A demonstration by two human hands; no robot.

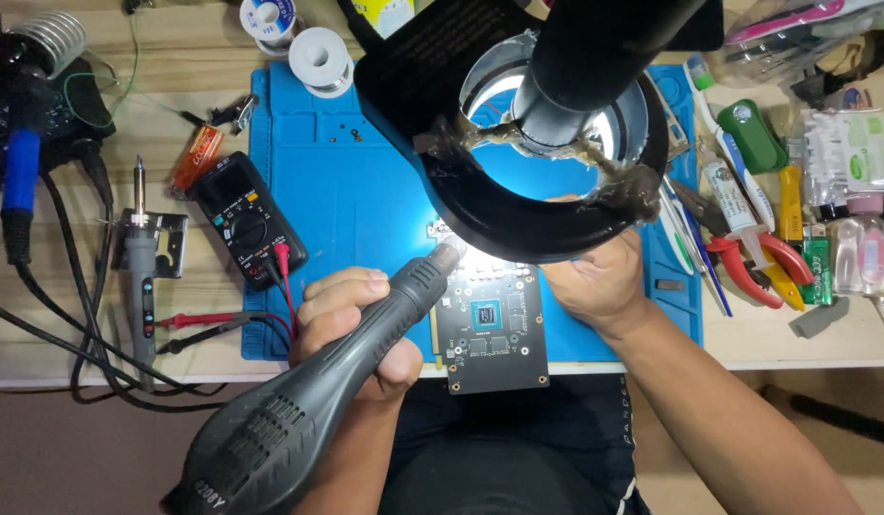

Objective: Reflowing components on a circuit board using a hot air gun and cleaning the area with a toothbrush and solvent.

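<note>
Gripping the grey hot-air gun [318, 401] in my left hand [351, 329], fingers wrapped tight round its body, I have the long axis running from the lower left up toward the upper right, nozzle tip over the far left corner of the dark circuit board [494, 329]. The board lies at the near edge of the blue work mat [337, 191], hanging slightly past the table's front edge, its square chip roughly at its centre. So the chip sits to the right of and nearer me than the nozzle.

My right hand [604, 281] rests on the mat at the board's right edge, fingers curled under the black ring light [547, 205]; it seems to be steadying the board, though the ring hides the fingertips and I cannot tell whether they pinch anything.

A multimeter [249, 229] lies at the mat's left edge, red-handled pliers [747, 272] off its right edge.
</note>
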